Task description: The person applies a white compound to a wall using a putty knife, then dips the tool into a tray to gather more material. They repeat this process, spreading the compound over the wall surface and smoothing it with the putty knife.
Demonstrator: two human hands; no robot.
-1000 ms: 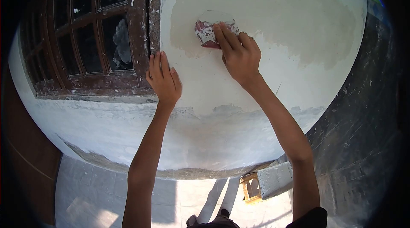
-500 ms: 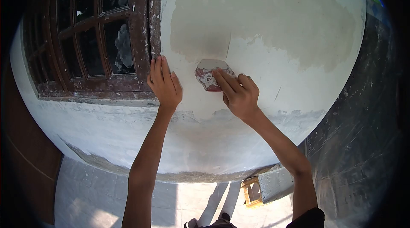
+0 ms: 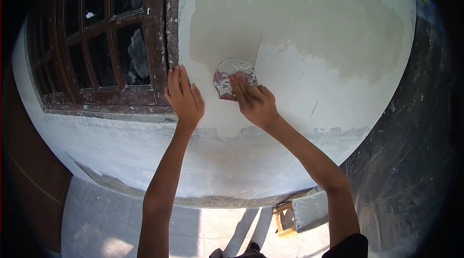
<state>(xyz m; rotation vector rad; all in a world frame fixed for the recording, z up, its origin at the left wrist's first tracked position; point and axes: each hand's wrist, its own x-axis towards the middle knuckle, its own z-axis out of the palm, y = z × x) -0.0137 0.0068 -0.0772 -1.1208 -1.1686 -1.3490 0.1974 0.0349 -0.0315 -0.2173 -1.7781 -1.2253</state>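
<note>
My right hand [image 3: 257, 105] grips a putty-smeared, reddish flat scraper [image 3: 224, 81], its fingers pressed on the face. The scraper lies against the pale wall [image 3: 290, 93], its upper edge at the lower part of a beige-grey damp-looking coat [image 3: 290, 16]. A thin dark line runs up the wall just above the scraper's right corner. With fingers stretched out, my left hand [image 3: 185, 101] rests on the wall beside the brown window frame [image 3: 157, 55], its fingertips at the frame's edge. The scraper's underside is hidden.
The dark-paned window [image 3: 101, 40] fills the upper left. Below, a small wooden stool [image 3: 286, 221] with a grey-white board-like thing [image 3: 309, 209] stands near the wall's base. Sunlit tiles [image 3: 217, 224] carry my shadow. A dark, scratched surface [image 3: 401, 151] lies at the right.
My right hand and the scraper have moved left and slightly up along the wall, and the scraper has turned a little. My left hand stays by the window frame.
</note>
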